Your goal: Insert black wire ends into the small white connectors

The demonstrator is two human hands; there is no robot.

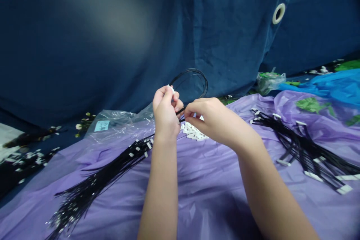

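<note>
A thin black cable [206, 82] loops up from between both hands in front of the blue curtain. My left hand [167, 112] is closed on it, with a small white connector [171, 88] at the thumb and fingertip. Close by on the right, my right hand [206, 116] pinches the black strands, its fingers curled. Behind and below the hands lies a pile of small white connectors [194, 132] on the purple sheet [202, 180]. How the strands end inside my fingers is hidden.
A bundle of black cables [104, 174] spreads at the left, another cable bundle [303, 146] at the right. A clear plastic bag [120, 120] lies behind the left bundle. The blue curtain [112, 45] hangs behind; blue plastic [332, 86] is far right.
</note>
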